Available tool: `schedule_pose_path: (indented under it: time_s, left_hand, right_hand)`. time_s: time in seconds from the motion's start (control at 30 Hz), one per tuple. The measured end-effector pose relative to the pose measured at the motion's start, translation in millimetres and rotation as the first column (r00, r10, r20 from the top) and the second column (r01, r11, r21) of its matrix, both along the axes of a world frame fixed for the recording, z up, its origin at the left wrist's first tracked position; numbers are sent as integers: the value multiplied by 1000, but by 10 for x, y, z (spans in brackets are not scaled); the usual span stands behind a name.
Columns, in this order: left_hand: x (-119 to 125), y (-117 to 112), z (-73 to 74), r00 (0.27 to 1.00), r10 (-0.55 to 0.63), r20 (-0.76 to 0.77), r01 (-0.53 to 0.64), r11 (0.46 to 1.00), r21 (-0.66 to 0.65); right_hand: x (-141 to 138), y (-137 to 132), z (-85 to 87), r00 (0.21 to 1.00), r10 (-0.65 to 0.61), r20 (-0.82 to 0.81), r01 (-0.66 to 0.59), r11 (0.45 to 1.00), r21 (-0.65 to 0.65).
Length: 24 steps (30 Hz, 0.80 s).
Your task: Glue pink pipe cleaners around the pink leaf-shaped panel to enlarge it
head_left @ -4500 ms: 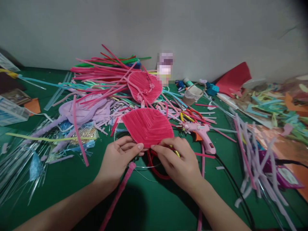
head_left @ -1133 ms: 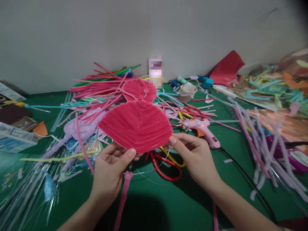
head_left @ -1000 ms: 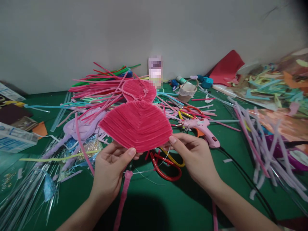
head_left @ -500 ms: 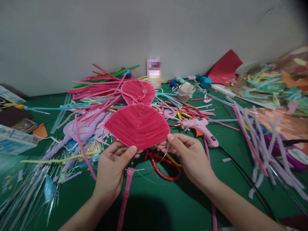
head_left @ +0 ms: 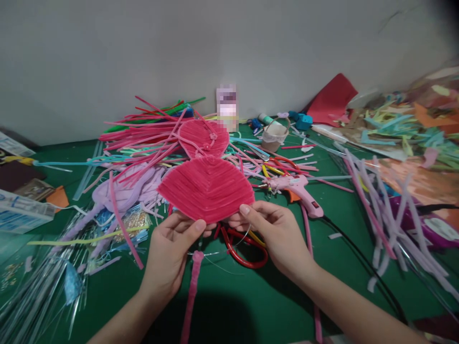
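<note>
A crimson fan-shaped piece made of pipe cleaners [head_left: 208,188], with a fold line down its middle, is held up between both hands. My left hand [head_left: 175,246] pinches its lower edge, thumb in front and fingers behind. On the right side of that edge, my right hand [head_left: 272,229] pinches it the same way. A thin clear strand hangs near the right fingers. Below the piece, a pink wrapped stick [head_left: 192,286] stands out toward me. Behind it lies a rounded crimson piece [head_left: 204,136] with small pink flowers.
A pink glue gun [head_left: 296,188] with a black cord lies to the right, near red-handled scissors [head_left: 247,258]. Loose pink pipe cleaners [head_left: 132,134] spread at the back. A small basket [head_left: 274,136] stands behind. Lilac strips [head_left: 390,215] and paper scraps [head_left: 390,129] cover the right.
My right hand has slid slightly left along the lower edge of the crimson piece. The piece and the pink stick sit a little further right in view.
</note>
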<state>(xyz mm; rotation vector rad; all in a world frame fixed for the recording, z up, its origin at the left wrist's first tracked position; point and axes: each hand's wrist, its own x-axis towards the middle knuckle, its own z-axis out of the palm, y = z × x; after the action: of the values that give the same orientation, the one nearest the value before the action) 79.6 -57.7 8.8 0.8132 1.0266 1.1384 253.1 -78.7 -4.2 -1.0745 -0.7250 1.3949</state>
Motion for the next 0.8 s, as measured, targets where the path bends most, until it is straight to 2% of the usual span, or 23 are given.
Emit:
schedule_pose_path:
  time_s: [0.17,0.37,0.53,0.8]
  left_hand:
    - [-54,40,47,992,-106,69,108,994,-31]
    - [-61,77,13,997,11,-71,-10,1000,19]
    - [-61,79,-16,996,5,-85,-4,1000,13]
    - [-64,74,11,998,-3,-69,-2,997,-73]
  right_hand:
    - [29,31,28,999,-39,-33,39,999,-5]
    - [36,43,-15,1000,9,-14,-9,999,-36]
    - [20,37,-43,1000,17,-5,-17,999,-48]
    - [20,48,-21,999,35,8,-35,997,-64]
